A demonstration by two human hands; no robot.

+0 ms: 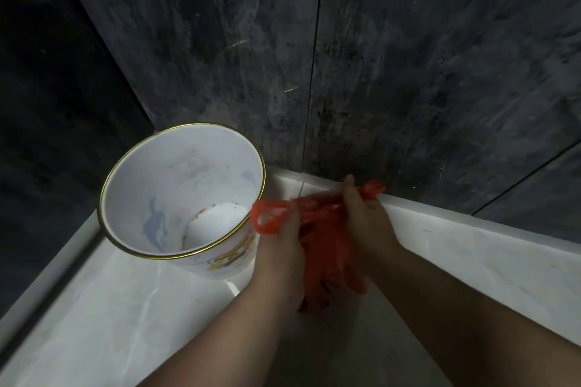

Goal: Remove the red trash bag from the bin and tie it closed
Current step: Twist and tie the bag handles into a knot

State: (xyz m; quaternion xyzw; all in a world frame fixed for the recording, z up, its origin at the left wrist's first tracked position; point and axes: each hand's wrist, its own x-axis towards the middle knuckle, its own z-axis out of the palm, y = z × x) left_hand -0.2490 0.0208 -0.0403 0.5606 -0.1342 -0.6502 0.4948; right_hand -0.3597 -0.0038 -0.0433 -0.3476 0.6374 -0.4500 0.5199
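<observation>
The red trash bag [327, 245] hangs between my hands, outside the bin and just right of it. My left hand [279, 248] grips one handle loop, which sticks out to the left near the bin's rim. My right hand [364, 217] grips the other handle, whose end pokes out past my fingers toward the wall. The bag's body droops down between my wrists. The white bin [182, 195] with a gold rim and a faint blue and gold pattern stands on the floor, with no liner inside.
The bin sits in a corner of dark marbled wall panels [408, 72]. A pale skirting ledge [471, 239] runs along the wall's foot. Light glossy floor tile [125, 308] lies below my arms.
</observation>
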